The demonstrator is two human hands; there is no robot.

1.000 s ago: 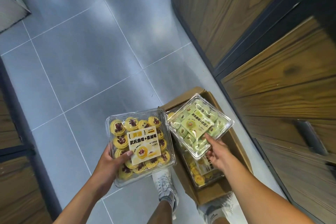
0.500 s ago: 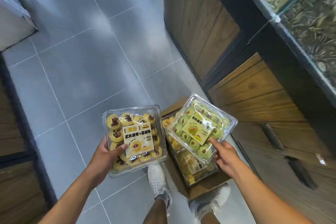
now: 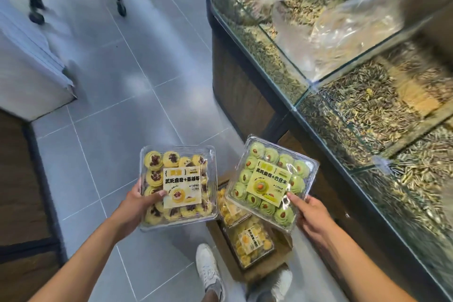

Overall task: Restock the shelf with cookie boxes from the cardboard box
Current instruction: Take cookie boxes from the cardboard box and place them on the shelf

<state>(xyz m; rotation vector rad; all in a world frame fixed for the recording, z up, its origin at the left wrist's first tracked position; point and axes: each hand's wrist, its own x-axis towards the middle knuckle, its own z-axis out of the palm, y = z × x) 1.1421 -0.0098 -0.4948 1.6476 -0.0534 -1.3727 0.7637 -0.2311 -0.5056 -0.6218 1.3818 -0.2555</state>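
Grey tile floor point(image 3: 122, 105); cardboard box point(image 3: 262, 273) at 6 o'clock part-full; my left hand point(image 3: 137, 206) grips a cranberry cookie box point(image 3: 179, 184), right hand point(image 3: 311, 213) an almond cookie box point(image 3: 269, 184), neither shelved yet.

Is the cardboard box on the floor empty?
No, the cardboard box holds at least two clear packs of yellow cookies.

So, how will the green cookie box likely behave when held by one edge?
Probably light: the right hand holds the green cookie box by one edge. Its thin clear plastic likely flexes and feels slippery. The cookies inside could break if dropped.
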